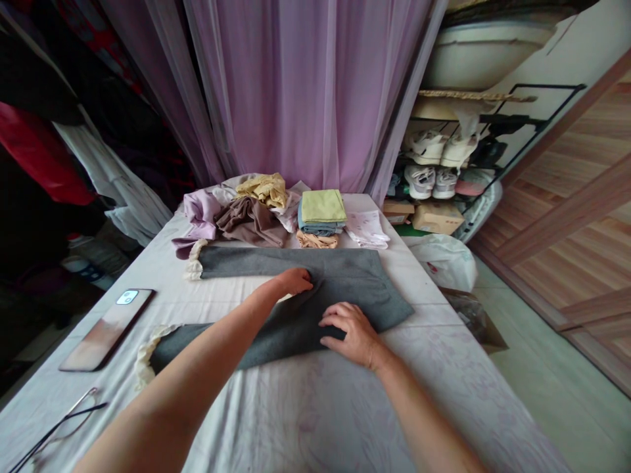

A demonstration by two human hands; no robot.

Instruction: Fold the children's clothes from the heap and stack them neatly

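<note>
A pair of grey pants [345,282] with cream ruffled cuffs lies spread on the cloth-covered table, waist end to the right and legs to the left. Near where the legs join, my left hand [296,281] has its fingers closed on the fabric. My right hand [351,334] rests on the lower part of the pants near the waist, fingers bent and apart, holding nothing. Just beyond the pants sits a folded stack with a green cloth [323,205] on top.
Loose crumpled clothes, among them a brown garment [251,222], lie at the back left. A folded white cloth [366,229] is right of the stack. A phone [108,332] and eyeglasses [66,420] lie at the left. A shoe rack stands beyond the table's right edge.
</note>
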